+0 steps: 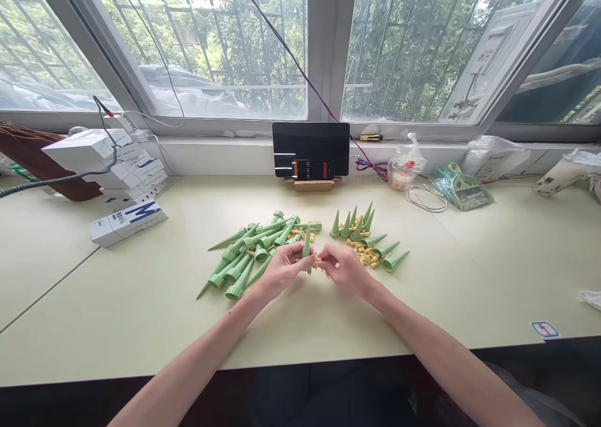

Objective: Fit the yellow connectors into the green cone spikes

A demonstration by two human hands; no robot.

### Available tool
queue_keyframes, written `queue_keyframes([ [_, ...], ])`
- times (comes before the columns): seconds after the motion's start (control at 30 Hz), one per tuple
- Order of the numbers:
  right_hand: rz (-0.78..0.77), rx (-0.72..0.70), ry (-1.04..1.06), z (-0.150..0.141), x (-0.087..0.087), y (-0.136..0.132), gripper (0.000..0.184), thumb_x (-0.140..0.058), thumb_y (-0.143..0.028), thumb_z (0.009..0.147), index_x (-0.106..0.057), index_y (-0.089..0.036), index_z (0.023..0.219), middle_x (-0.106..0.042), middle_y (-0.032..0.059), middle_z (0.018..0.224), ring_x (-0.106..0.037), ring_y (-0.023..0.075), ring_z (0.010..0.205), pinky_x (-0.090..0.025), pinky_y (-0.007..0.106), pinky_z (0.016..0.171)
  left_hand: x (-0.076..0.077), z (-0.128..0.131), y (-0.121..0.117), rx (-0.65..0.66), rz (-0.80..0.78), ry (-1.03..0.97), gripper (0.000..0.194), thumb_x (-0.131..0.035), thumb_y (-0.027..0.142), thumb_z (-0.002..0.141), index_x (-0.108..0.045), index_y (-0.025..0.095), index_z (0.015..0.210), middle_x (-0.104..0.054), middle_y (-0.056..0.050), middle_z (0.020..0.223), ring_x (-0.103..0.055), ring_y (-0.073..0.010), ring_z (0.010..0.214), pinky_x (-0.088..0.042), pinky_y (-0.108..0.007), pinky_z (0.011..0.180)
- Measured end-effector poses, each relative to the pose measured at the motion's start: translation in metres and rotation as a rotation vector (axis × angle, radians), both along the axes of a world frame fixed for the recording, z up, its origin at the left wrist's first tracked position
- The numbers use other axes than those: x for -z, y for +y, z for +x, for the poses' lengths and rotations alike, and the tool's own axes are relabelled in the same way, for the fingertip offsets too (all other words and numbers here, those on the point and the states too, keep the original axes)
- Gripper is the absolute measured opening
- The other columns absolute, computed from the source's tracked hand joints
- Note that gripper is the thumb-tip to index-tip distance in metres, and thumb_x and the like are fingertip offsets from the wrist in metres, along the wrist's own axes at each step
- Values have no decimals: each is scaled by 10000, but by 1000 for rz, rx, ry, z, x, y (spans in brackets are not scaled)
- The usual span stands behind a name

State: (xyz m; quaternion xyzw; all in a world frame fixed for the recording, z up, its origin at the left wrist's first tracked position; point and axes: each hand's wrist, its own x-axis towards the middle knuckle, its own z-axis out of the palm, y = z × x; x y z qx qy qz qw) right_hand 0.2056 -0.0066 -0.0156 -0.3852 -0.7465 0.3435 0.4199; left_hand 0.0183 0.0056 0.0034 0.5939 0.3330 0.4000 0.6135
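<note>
My left hand (287, 267) is closed around a green plastic spike (307, 244), its pointed end up. Close against it, my right hand (345, 268) pinches a small yellow plastic piece (317, 258) at the side of the spike. Whether the two parts are joined cannot be made out. To the left lies a heap of green spikes (239, 267) with wide ribbed caps, some yellow pieces among them. On the right, several spikes (346, 225) stand point up, and others lie beside a pile of yellow pieces (369, 255).
A phone (313, 169) showing a timer leans on a black tablet (310, 140) at the back. White boxes (126, 221) are on the left. A bagged item (406, 164), a coiled white cable (426, 199) and a green dustpan (462, 189) lie back right. A sticker (544, 330) marks the front edge.
</note>
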Motion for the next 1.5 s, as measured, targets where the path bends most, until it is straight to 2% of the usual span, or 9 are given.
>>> queue_keyframes([
  [0.6,66,34,-42,0,3,1,216,-589,-332,915,-534,-200,754,-567,-6,667,-462,129,570,-383,253,554,0,-2,1,12,18,4,283,-749,405,798,-672,142,869,-618,-44,795,-591,-151,716,-512,-288,684],
  [0.9,13,28,-22,0,-5,0,217,-578,-393,933,-599,-199,838,-609,-6,682,-501,130,566,-406,252,569,-4,5,-3,-71,62,43,266,-738,394,802,-675,161,914,-657,-47,862,-627,-170,764,-545,-285,674],
  [1.1,37,154,4,3,-14,-3,259,-528,-426,963,-621,-184,953,-587,-11,644,-512,132,564,-407,247,559,0,7,-7,-130,238,186,192,-637,349,887,-660,172,959,-652,-47,869,-618,-171,757,-528,-301,699],
  [1.27,39,167,53,-1,-15,-6,296,-533,-432,958,-610,-172,1074,-593,-2,671,-538,144,581,-443,255,576,9,9,-9,-160,615,443,129,-572,256,920,-646,184,843,-595,-29,775,-521,-161,718,-427,-280,659],
  [1.5,96,188,47,-5,-15,-9,238,-528,-393,960,-626,-186,896,-623,13,674,-565,141,567,-432,250,552,12,7,-8,-128,694,486,126,-548,217,937,-662,196,987,-623,-39,846,-547,-160,756,-446,-271,702],
])
